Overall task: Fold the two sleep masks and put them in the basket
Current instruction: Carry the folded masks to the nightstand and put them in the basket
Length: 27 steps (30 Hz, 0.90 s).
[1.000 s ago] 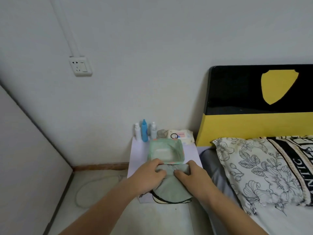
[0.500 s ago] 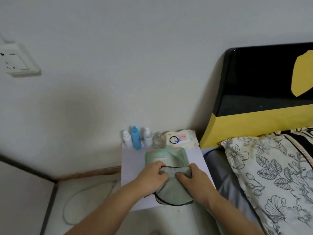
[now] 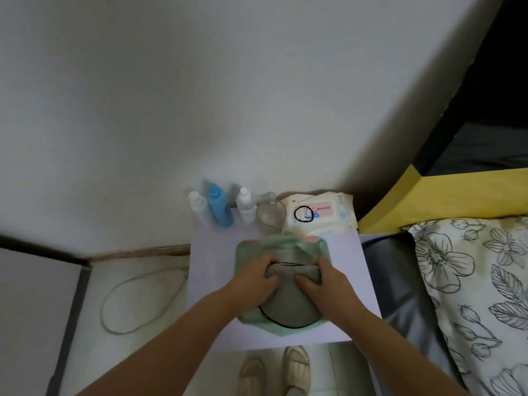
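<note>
A grey-green sleep mask (image 3: 287,305) with a thin black strap lies on the white bedside table (image 3: 214,267). A second, lighter green mask (image 3: 281,330) shows under its near edge. Both my hands pinch the far edge of the grey mask, folded back into a thick roll: my left hand (image 3: 255,277) on its left end, my right hand (image 3: 323,278) on its right end. The roll sits at the near rim of the pale green basket (image 3: 281,242), just behind my hands. The basket's inside is mostly hidden.
Behind the basket, along the wall, stand two white bottles (image 3: 197,202), a blue bottle (image 3: 218,207), a glass jar (image 3: 270,214) and a wipes pack (image 3: 318,212). A bed with a floral pillow (image 3: 468,281) and yellow-black headboard (image 3: 445,195) lies right. Shoes (image 3: 295,370) and a cable loop (image 3: 137,301) are on the floor.
The camera has tilted down and closer. My hands have moved the rolled edge of the grey mask slightly farther, up to the basket's rim, with a black strap now showing along it.
</note>
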### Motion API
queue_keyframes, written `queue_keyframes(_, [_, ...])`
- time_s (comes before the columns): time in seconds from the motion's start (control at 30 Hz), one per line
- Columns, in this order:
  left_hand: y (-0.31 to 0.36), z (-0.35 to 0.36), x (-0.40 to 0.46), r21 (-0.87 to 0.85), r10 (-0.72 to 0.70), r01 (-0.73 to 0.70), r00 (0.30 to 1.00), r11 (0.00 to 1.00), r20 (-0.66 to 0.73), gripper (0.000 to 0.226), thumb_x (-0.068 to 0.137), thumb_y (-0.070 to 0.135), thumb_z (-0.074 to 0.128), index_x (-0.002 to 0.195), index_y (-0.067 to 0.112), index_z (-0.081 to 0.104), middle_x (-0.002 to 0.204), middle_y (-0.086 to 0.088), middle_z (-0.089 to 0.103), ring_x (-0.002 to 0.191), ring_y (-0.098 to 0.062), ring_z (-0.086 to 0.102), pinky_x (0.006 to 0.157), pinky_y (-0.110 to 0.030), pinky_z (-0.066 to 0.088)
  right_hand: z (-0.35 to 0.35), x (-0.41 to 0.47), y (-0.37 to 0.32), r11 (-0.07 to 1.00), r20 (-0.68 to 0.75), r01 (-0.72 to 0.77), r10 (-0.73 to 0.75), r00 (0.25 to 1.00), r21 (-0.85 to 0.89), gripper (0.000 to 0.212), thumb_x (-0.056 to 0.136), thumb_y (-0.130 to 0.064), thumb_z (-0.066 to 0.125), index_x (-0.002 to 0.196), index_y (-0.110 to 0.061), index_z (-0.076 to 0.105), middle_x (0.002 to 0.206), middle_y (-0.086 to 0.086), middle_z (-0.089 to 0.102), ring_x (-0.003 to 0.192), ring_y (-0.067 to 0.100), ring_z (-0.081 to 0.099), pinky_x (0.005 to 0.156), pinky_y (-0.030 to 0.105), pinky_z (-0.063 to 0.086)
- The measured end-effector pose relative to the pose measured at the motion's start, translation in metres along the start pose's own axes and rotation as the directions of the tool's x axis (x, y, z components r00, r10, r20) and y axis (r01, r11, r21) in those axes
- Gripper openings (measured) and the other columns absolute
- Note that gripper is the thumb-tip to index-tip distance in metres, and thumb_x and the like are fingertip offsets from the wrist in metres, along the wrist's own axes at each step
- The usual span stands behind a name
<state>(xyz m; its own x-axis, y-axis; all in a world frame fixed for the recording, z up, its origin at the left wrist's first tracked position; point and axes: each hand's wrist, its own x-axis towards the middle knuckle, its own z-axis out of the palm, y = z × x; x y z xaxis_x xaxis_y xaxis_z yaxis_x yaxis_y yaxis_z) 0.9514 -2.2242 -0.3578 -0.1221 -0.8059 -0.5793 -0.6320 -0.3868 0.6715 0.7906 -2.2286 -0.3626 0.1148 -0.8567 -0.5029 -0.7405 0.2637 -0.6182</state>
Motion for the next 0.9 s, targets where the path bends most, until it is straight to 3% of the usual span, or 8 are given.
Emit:
queue_keyframes(0.07, [-0.011, 0.008, 0.019, -0.006, -0.042, 0.042, 0.999, 0.999, 0.005, 0.036, 0.086, 0.014, 0.047, 0.122, 0.013, 0.049, 0.127, -0.011, 0.054, 0.109, -0.021, 0.05, 0.089, -0.021, 0.039, 0.008, 0.019, 0.01, 1.0, 0.033, -0.012, 0.012, 0.999, -0.008, 0.026, 0.085, -0.034, 0.06, 0.086, -0.017, 0.04, 0.085, 0.003, 0.053, 0.075, 0.018, 0.049, 0.067, 0.027, 0.036])
queue_keyframes(0.13, [-0.023, 0.017, 0.035, 0.005, -0.087, 0.087, 0.996, 0.996, 0.015, 0.036, 0.086, 0.017, 0.046, 0.122, 0.015, 0.047, 0.126, -0.011, 0.053, 0.111, -0.025, 0.051, 0.093, -0.029, 0.041, 0.019, 0.036, 0.019, 1.0, 0.065, -0.022, 0.022, 0.998, -0.013, 0.027, 0.084, -0.033, 0.061, 0.092, -0.015, 0.043, 0.09, 0.005, 0.056, 0.077, 0.017, 0.049, 0.068, 0.027, 0.037])
queue_keyframes(0.33, [-0.054, 0.04, 0.069, 0.031, -0.157, 0.156, 0.988, 0.987, 0.015, 0.041, 0.089, 0.016, 0.045, 0.129, 0.008, 0.041, 0.135, -0.017, 0.046, 0.12, -0.029, 0.046, 0.105, -0.034, 0.037, 0.053, 0.073, 0.042, 0.993, 0.13, -0.11, 0.113, 0.985, -0.031, 0.027, 0.087, -0.031, 0.058, 0.1, -0.012, 0.043, 0.111, 0.011, 0.061, 0.093, 0.024, 0.057, 0.072, 0.028, 0.04])
queue_keyframes(0.53, [-0.071, 0.056, 0.09, 0.012, -0.214, 0.214, 0.977, 0.977, -0.005, 0.045, 0.092, 0.011, 0.042, 0.136, 0.009, 0.033, 0.136, -0.017, 0.046, 0.12, -0.028, 0.047, 0.103, -0.033, 0.038, 0.075, 0.095, 0.048, 0.983, 0.144, -0.181, 0.181, 0.973, -0.011, 0.026, 0.09, -0.021, 0.054, 0.11, -0.004, 0.049, 0.114, 0.017, 0.06, 0.103, 0.028, 0.057, 0.08, 0.03, 0.042])
queue_keyframes(0.7, [-0.078, 0.065, 0.102, 0.041, -0.241, 0.242, 0.97, 0.969, -0.015, 0.049, 0.09, 0.009, 0.045, 0.138, 0.008, 0.032, 0.14, -0.019, 0.042, 0.126, -0.03, 0.043, 0.102, -0.031, 0.035, 0.082, 0.102, 0.053, 0.978, 0.15, -0.205, 0.209, 0.966, -0.042, 0.036, 0.088, -0.021, 0.056, 0.115, 0.002, 0.047, 0.114, 0.021, 0.057, 0.105, 0.034, 0.055, 0.077, 0.029, 0.038])
queue_keyframes(0.83, [-0.083, 0.07, 0.106, 0.071, -0.273, 0.276, 0.961, 0.959, -0.04, 0.039, 0.091, 0.011, 0.042, 0.129, 0.004, 0.04, 0.121, -0.012, 0.045, 0.109, -0.023, 0.045, 0.091, -0.019, 0.031, 0.087, 0.105, 0.054, 0.971, 0.15, -0.23, 0.236, 0.96, -0.059, 0.035, 0.089, -0.02, 0.055, 0.115, 0.002, 0.045, 0.114, 0.022, 0.058, 0.104, 0.034, 0.056, 0.075, 0.028, 0.035])
queue_keyframes(0.9, [-0.082, 0.071, 0.107, 0.112, -0.273, 0.276, 0.961, 0.955, -0.041, 0.041, 0.091, 0.014, 0.041, 0.13, 0.005, 0.039, 0.129, -0.016, 0.043, 0.118, -0.027, 0.042, 0.102, -0.025, 0.032, 0.088, 0.105, 0.055, 0.97, 0.145, -0.235, 0.243, 0.959, -0.069, 0.035, 0.089, -0.019, 0.054, 0.115, 0.002, 0.045, 0.114, 0.021, 0.058, 0.105, 0.035, 0.056, 0.075, 0.028, 0.034])
